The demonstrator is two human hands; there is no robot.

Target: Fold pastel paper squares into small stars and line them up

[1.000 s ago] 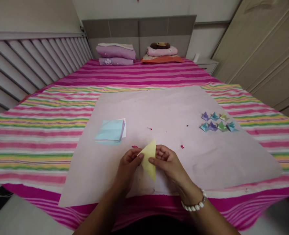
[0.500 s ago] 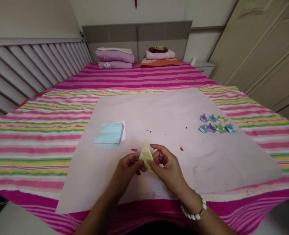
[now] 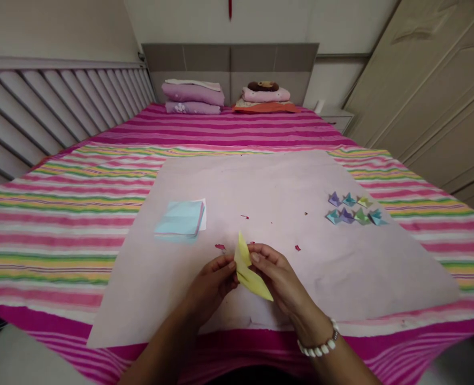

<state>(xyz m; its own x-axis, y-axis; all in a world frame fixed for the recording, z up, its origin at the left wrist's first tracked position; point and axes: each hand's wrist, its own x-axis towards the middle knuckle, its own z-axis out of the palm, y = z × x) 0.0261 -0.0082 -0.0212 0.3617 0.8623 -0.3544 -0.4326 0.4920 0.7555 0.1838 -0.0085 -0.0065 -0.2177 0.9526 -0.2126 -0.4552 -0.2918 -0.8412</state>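
Observation:
A folded piece of yellow paper (image 3: 248,275) is held up between both hands, with one point upward and a longer flap slanting down to the right. My left hand (image 3: 215,278) pinches its left edge between thumb and fingers. On the other side, my right hand (image 3: 275,270) grips the upper right part, thumb in front. A bracelet of white beads circles my right wrist. Left of the hands lies a stack of square paper sheets (image 3: 181,218), light blue on top. Several small folded paper figures (image 3: 346,216) in purple, blue and green stand in two rows at the right.
A large pale sheet (image 3: 237,182) covers the middle of the striped bed (image 3: 60,224). Small red scraps (image 3: 298,248) are scattered on it. Folded bedding (image 3: 195,95) is piled by the headboard (image 3: 205,59). White rails (image 3: 60,101) run along the left, a wardrobe (image 3: 429,80) on the right.
The yellow paper has gone from a narrow flat diamond to an opened shape, its lower flap now swung out to the right. My right index finger has come down onto the paper.

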